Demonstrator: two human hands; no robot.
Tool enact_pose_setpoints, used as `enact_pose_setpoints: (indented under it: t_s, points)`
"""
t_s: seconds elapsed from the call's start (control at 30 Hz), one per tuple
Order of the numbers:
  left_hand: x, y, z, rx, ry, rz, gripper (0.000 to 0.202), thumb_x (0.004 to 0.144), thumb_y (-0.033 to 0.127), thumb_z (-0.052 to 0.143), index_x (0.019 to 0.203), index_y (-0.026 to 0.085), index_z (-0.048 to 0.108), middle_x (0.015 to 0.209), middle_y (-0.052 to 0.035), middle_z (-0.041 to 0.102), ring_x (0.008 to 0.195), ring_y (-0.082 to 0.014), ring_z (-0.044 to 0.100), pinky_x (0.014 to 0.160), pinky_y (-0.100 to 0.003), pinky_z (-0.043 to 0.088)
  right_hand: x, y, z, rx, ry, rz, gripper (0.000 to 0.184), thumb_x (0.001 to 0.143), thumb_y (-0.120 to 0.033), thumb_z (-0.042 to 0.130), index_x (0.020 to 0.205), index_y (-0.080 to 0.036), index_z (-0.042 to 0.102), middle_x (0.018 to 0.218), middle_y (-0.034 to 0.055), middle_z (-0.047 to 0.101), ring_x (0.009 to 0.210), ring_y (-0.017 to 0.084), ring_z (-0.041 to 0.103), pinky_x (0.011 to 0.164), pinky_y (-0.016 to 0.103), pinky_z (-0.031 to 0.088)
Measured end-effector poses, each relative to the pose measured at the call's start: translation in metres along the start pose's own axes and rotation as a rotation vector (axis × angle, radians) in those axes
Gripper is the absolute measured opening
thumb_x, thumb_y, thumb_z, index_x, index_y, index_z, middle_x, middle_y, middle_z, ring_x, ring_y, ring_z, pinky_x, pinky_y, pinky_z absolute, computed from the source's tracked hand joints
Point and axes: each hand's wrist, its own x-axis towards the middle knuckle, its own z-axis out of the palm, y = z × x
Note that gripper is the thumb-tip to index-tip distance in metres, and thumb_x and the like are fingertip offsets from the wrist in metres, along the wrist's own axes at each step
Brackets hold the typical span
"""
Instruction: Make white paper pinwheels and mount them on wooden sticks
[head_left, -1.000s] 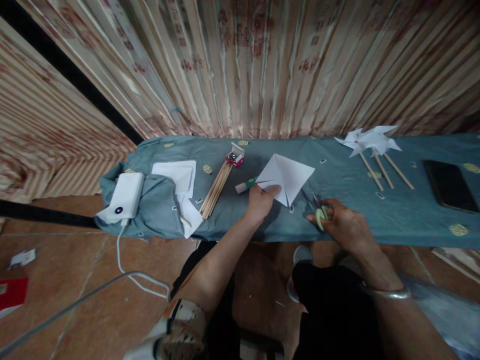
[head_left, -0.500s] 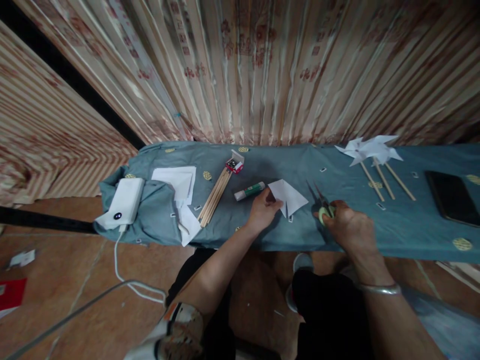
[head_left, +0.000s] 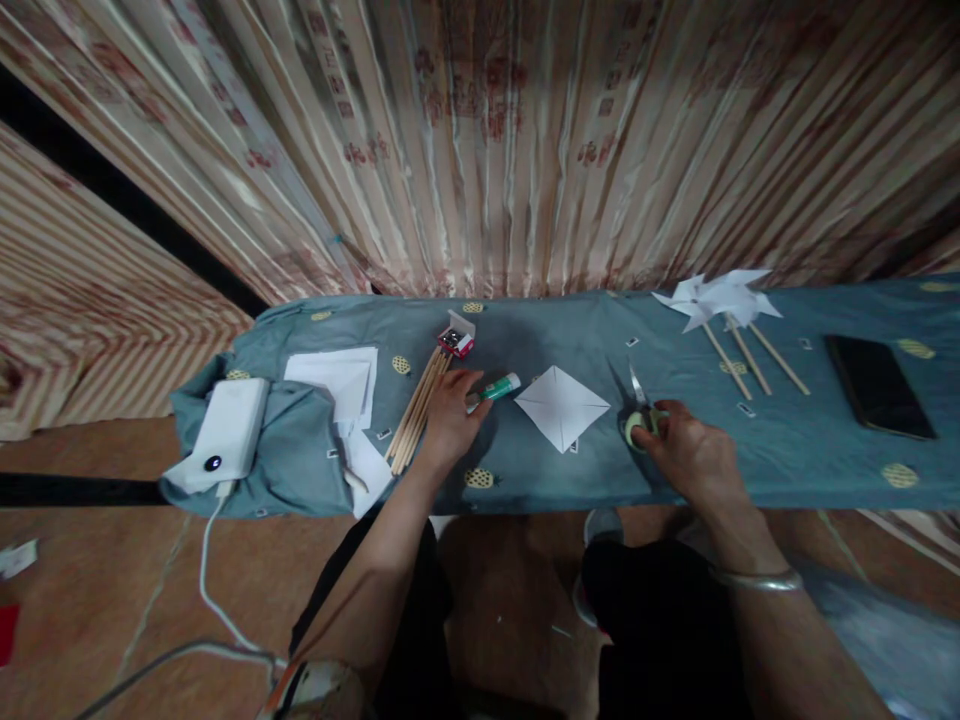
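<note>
My left hand reaches around the near end of a green and white glue stick, thumb and forefinger apart on either side of it. A firm grip does not show. To its right lies a white paper square, turned like a diamond, with lines running in from its corners. My right hand is closed on the pale green handles of a pair of scissors, its blades pointing away from me just right of the paper.
Wooden sticks and a small red box of metal pins lie beside my left hand. Farther left are paper sheets and a white power bank. Paper pinwheels and a black phone lie to the right.
My left hand has let go of the paper and moved left to the glue stick. The paper now lies flat. My right hand keeps the scissors in nearly the same place.
</note>
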Motion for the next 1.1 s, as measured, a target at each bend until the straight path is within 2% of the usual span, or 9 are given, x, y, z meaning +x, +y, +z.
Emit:
enact_pose_setpoints:
  t_s: [0.1, 0.27, 0.5, 0.63, 0.73, 0.83, 0.93, 1.03, 1.1]
  points:
    - [-0.003, -0.008, 0.0, 0.078, -0.03, 0.025, 0.035, 0.074, 0.016, 0.072, 0.109, 0.017, 0.066, 0.113, -0.0098, 0.065, 0.112, -0.0266, 0.059, 0.102, -0.043, 0.045, 0.0, -0.002, -0.001, -0.023, 0.009, 0.011, 0.036, 0.087, -0.035, 0.059, 0.114, -0.012, 0.06, 0.075, 0.0122, 0.073, 0.072, 0.028, 0.071, 0.058, 0.03, 0.044]
    - [-0.007, -0.011, -0.005, 0.117, -0.062, 0.066, 0.025, 0.08, 0.015, 0.065, 0.105, 0.016, 0.067, 0.106, -0.0093, 0.067, 0.103, -0.0248, 0.062, 0.095, -0.041, 0.049, 0.002, -0.006, 0.0, -0.041, 0.054, 0.023, 0.042, 0.087, -0.033, 0.059, 0.122, -0.009, 0.056, 0.077, 0.0146, 0.073, 0.073, 0.029, 0.072, 0.057, 0.029, 0.043]
    - [-0.007, -0.014, -0.008, 0.127, -0.062, 0.062, 0.019, 0.082, 0.017, 0.063, 0.1, 0.018, 0.068, 0.098, -0.0071, 0.068, 0.096, -0.0232, 0.064, 0.089, -0.037, 0.051, 0.004, -0.005, 0.004, -0.048, 0.087, 0.006, 0.041, 0.088, -0.034, 0.056, 0.12, -0.009, 0.057, 0.075, 0.0144, 0.073, 0.07, 0.027, 0.07, 0.058, 0.029, 0.044]
    - [-0.007, -0.015, -0.011, 0.069, -0.056, 0.017, 0.019, 0.081, 0.019, 0.063, 0.098, 0.018, 0.069, 0.096, -0.0076, 0.069, 0.094, -0.0237, 0.064, 0.089, -0.038, 0.05, 0.003, -0.006, 0.002, -0.038, 0.087, -0.033, 0.039, 0.09, -0.033, 0.052, 0.119, -0.01, 0.06, 0.083, 0.0161, 0.074, 0.072, 0.026, 0.07, 0.06, 0.029, 0.043]
    - [-0.006, -0.014, -0.014, -0.034, -0.044, -0.066, 0.021, 0.079, 0.02, 0.064, 0.099, 0.017, 0.069, 0.095, -0.0069, 0.07, 0.091, -0.0221, 0.065, 0.087, -0.037, 0.051, 0.003, -0.007, 0.001, -0.035, 0.07, -0.071, 0.034, 0.091, -0.033, 0.048, 0.11, -0.011, 0.064, 0.086, 0.0163, 0.073, 0.075, 0.027, 0.068, 0.061, 0.03, 0.042]
    - [-0.007, -0.01, -0.013, -0.198, -0.022, -0.155, 0.024, 0.077, 0.022, 0.065, 0.101, 0.018, 0.069, 0.093, -0.0053, 0.07, 0.083, -0.0188, 0.066, 0.078, -0.032, 0.052, 0.003, -0.008, -0.003, -0.034, 0.057, -0.07, 0.031, 0.091, -0.032, 0.047, 0.103, -0.012, 0.067, 0.088, 0.016, 0.073, 0.077, 0.027, 0.067, 0.065, 0.032, 0.044]
    - [-0.009, -0.003, -0.006, -0.422, -0.015, -0.246, 0.029, 0.076, 0.026, 0.066, 0.103, 0.016, 0.069, 0.094, -0.006, 0.07, 0.079, -0.0169, 0.066, 0.072, -0.028, 0.052, 0.003, -0.011, -0.008, 0.028, 0.152, -0.094, 0.036, 0.092, -0.032, 0.045, 0.11, -0.008, 0.066, 0.102, 0.0196, 0.071, 0.091, 0.031, 0.065, 0.077, 0.037, 0.047]
    - [-0.012, 0.008, 0.003, -0.662, -0.063, -0.332, 0.033, 0.073, 0.031, 0.069, 0.101, 0.014, 0.069, 0.089, -0.0052, 0.071, 0.072, -0.0151, 0.064, 0.066, -0.026, 0.051, 0.001, -0.021, -0.012, 0.236, 0.248, -0.138, 0.04, 0.093, -0.035, 0.043, 0.11, -0.007, 0.067, 0.11, 0.0199, 0.07, 0.102, 0.031, 0.063, 0.088, 0.04, 0.046]
    - [-0.014, 0.016, 0.008, -0.803, -0.101, -0.366, 0.033, 0.07, 0.031, 0.072, 0.098, 0.013, 0.071, 0.086, -0.004, 0.071, 0.071, -0.0139, 0.064, 0.068, -0.026, 0.051, -0.001, -0.034, -0.012, 0.478, 0.214, -0.117, 0.038, 0.091, -0.041, 0.049, 0.104, -0.013, 0.07, 0.103, 0.0153, 0.072, 0.094, 0.028, 0.065, 0.085, 0.039, 0.048]
